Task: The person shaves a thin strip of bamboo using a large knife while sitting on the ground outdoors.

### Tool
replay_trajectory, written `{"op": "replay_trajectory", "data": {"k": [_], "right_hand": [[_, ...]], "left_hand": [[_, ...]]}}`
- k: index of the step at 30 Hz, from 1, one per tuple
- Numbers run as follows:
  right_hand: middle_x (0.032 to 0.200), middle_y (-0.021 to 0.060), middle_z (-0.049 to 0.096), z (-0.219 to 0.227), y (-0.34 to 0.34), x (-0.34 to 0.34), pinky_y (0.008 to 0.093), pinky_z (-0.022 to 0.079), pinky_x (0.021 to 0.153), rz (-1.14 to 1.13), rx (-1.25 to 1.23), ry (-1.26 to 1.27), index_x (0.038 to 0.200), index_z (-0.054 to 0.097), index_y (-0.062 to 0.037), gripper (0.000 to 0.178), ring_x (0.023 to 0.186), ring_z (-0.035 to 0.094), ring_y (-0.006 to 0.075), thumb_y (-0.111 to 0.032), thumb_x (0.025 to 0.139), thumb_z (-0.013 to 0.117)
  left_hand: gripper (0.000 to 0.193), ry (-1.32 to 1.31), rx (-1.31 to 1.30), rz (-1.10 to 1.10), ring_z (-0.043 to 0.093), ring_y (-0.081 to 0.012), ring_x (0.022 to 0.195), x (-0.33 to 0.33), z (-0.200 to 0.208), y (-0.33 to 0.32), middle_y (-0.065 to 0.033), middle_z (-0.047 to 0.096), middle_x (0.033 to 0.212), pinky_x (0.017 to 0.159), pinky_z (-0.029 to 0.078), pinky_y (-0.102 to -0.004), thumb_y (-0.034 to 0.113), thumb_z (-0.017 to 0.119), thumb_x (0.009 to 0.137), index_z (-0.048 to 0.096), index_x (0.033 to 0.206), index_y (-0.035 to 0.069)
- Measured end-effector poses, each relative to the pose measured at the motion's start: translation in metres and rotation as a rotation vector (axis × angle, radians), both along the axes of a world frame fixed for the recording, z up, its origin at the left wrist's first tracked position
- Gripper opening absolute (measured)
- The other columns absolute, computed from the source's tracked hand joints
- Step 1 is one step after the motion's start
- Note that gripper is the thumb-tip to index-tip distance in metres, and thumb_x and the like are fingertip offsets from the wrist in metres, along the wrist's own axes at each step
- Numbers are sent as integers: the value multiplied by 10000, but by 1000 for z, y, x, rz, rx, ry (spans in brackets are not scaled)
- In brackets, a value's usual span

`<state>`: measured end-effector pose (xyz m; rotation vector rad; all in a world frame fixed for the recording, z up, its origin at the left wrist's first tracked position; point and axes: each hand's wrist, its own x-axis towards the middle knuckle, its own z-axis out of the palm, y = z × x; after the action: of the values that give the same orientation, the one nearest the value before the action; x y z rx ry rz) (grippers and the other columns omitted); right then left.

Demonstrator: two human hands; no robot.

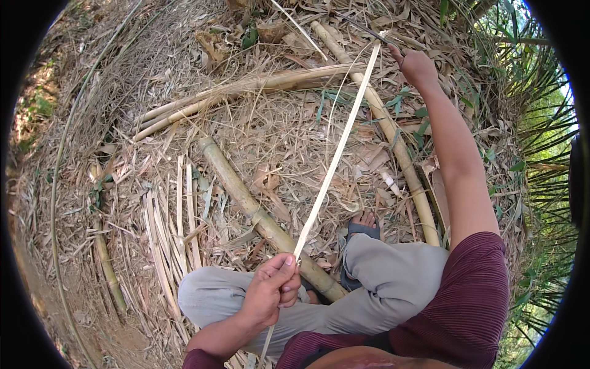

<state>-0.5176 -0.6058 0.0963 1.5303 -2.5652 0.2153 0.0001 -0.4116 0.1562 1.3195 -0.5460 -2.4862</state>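
A long pale bamboo strip (337, 154) runs slantwise from my lap up toward the far right. My left hand (270, 289) is closed on it near its lower part, thumb on top, and a thin tail of it comes out below the fist. With the arm stretched far forward, my right hand (418, 66) grips a knife (364, 28) whose dark, narrow blade points to the far left. The strip's far end meets the blade close to my right hand; whether the edge is in the strip I cannot tell. My fingers hide the knife's handle.
A thick bamboo pole (270, 227) slopes down to my legs. Another pole (393, 132) curves along the right. Split bamboo lengths (239, 87) lie across the far side, and several cut strips (161, 237) sit at left. Dry leaves litter the ground around my sandalled foot (364, 227).
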Motion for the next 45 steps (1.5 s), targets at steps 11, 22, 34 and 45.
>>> {"op": "replay_trajectory", "data": {"k": [11, 22, 34, 45], "right_hand": [[899, 171, 699, 17, 20, 54, 491, 535, 728, 286, -166, -101, 896, 714, -79, 786, 841, 673, 363, -745, 941, 300], [662, 114, 573, -44, 10, -75, 410, 486, 525, -466, -533, -853, 814, 581, -8, 721, 566, 577, 261, -672, 976, 350], [593, 122, 569, -10, 32, 144, 394, 470, 573, 330, -466, -833, 809, 654, -9, 758, 573, 597, 266, -667, 992, 326], [739, 121, 588, 43, 111, 308, 383, 504, 503, 1057, -289, -320, 823, 554, -49, 530, 609, 638, 293, -570, 923, 560]], "left_hand": [[230, -61, -96, 23, 218, -61, 418, 2, 7, -1, 26, 332, 591, 386, 189, -242, 270, 466, 1053, 504, 923, 84], [234, -109, -242, 157, 215, -53, 421, 7, -5, 3, 31, 338, 606, 381, 191, -228, 297, 451, 1059, 492, 918, 114], [355, -165, -406, 68, 201, -34, 435, -9, 35, -61, 57, 287, 612, 378, 170, -217, 432, 406, 1064, 449, 905, 117], [228, -354, -623, 201, 274, -30, 456, -35, 22, -55, 44, 356, 666, 391, 204, -230, 257, 397, 1070, 445, 924, 88]]}}
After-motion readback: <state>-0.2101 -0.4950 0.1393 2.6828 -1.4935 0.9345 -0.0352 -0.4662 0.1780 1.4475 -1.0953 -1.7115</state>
